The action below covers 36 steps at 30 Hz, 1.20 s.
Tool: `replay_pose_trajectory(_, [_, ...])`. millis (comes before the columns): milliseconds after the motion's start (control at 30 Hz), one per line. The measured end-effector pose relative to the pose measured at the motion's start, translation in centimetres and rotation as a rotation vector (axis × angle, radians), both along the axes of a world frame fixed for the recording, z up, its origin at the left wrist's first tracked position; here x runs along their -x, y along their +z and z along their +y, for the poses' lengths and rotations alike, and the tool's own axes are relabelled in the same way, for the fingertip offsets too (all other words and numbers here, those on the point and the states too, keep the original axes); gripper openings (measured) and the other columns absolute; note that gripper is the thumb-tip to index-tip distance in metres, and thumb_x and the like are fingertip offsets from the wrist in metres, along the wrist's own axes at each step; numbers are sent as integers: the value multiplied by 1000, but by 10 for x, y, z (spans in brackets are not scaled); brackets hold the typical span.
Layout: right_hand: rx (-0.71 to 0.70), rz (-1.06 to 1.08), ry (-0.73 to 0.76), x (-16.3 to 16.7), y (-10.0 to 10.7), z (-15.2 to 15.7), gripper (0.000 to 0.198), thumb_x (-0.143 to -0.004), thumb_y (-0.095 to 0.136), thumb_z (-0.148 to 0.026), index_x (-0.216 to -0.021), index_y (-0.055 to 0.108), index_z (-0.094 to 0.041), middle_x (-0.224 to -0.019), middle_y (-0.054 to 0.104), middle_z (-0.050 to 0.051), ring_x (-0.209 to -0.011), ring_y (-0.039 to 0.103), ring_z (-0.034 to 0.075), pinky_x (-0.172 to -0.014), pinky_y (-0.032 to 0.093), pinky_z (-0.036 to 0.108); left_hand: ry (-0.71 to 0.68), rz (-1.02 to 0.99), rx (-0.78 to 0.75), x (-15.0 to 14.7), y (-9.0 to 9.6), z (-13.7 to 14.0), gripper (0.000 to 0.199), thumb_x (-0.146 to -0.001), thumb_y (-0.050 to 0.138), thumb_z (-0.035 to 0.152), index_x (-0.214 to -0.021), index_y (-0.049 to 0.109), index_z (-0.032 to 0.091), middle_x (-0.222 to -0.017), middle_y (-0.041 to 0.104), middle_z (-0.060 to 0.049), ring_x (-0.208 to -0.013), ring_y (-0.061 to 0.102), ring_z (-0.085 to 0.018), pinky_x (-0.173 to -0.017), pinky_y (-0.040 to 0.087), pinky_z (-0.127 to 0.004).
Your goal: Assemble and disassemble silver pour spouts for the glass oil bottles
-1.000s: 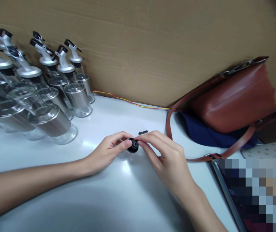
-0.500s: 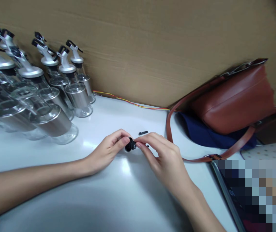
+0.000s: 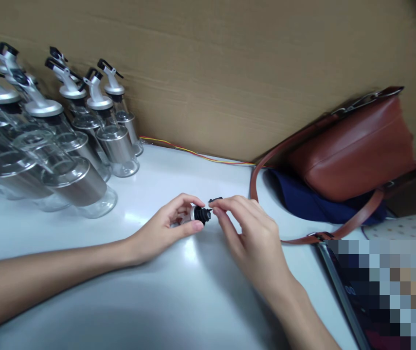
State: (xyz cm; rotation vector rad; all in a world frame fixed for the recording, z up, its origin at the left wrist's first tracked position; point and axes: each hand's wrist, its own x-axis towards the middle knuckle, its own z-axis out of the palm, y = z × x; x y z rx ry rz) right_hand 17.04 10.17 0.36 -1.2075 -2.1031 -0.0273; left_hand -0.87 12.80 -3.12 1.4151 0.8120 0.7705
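Note:
My left hand grips a bottle pourer with a silver collar, its black ribbed stopper pointing right; the fingers hide most of the silver part. Thumb and forefinger of my right hand are pinched around a tiny dark piece just right of the stopper's end. Whether this piece touches the stopper I cannot tell. Behind the right fingertips lies a small black strip on the white table, partly covered by the hand.
Several glass bottles with metal bands and silver pourers crowd the left side. Red and yellow wires run along the cardboard wall. A brown bag on dark blue cloth and a dark-framed device occupy the right.
My left hand has turned the pourer, so its silver collar and ribbed stopper show more. My right fingertips have drawn slightly right, away from the stopper's end, and now partly cover the black strip.

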Motion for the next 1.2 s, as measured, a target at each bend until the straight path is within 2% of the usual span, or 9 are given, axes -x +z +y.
replay_pose_trajectory(167, [-7, 59, -4, -4, 5, 0, 10, -89, 54, -9, -88, 60, -16, -79, 68, 4, -72, 61, 16, -68, 42, 29, 37, -32, 8, 0, 0, 1, 29, -83, 62, 37, -107, 56, 21, -87, 50, 1, -75, 44, -12, -68, 36, -25])
replay_pose_trajectory(333, [-42, -8, 73, -4, 5, 1, 9, -88, 56, -10, -86, 62, -17, -75, 68, 3, -70, 60, 16, -65, 41, 30, 30, -48, 21, 0, 2, 2, 28, -86, 56, 39, -107, 55, 20, -80, 47, 2, -69, 44, -11, -65, 39, -24])
replay_pose_trajectory(600, [-74, -70, 57, -2, 0, 2, 12, -89, 56, -12, -83, 64, -17, -72, 68, 2, -66, 60, 15, -62, 39, 29, 0, -43, 78, 1, 5, 1, 31, -86, 53, 46, -102, 56, 19, -76, 48, 2, -62, 43, -10, -62, 38, -25])
replay_pose_trajectory(800, [-23, -57, 90, -2, -1, 1, 16, -90, 54, -11, -93, 68, -17, -74, 69, 3, -66, 61, 15, -61, 40, 29, -6, -12, 87, 1, 6, 1, 37, -85, 51, 51, -98, 58, 18, -76, 48, 1, -62, 40, -11, -59, 34, -25])
replay_pose_trajectory(1033, [-60, -102, 104, -2, 1, 1, 14, -90, 55, -12, -84, 67, -15, -69, 68, 2, -63, 57, 15, -58, 36, 30, 9, -13, 125, 1, 4, 0, 38, -86, 49, 52, -96, 59, 17, -75, 47, 1, -57, 37, -8, -57, 32, -24])
replay_pose_trajectory(1200, [-22, -131, 86, -2, 1, 0, 15, -88, 55, -12, -79, 64, -19, -67, 65, 0, -64, 53, 15, -59, 35, 30, -7, 5, 142, 0, 4, 1, 43, -83, 50, 57, -95, 58, 16, -69, 44, 3, -55, 35, -8, -53, 30, -23])
